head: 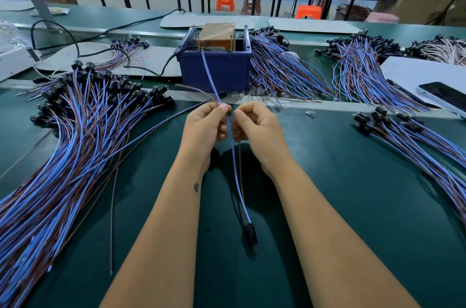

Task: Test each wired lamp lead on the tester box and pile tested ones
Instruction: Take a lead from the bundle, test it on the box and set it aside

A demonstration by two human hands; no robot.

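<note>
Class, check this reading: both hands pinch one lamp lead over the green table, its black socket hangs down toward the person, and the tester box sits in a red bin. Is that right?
Not quite. The head view shows the tester box in a blue bin, not red. The rest holds: left hand and right hand pinch one lamp lead, black socket hanging toward the person.

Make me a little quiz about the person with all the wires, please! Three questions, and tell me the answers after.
1. True or false: the left hand and the right hand both pinch the held lead.
2. Which colour is the bin holding the tester box? A) red B) blue C) yellow
3. Fill in: the held lead's black socket hangs ____ the two forearms.

Key
1. True.
2. B, blue.
3. Between. Its blue wire runs up from the hands towards the tester box.
</note>
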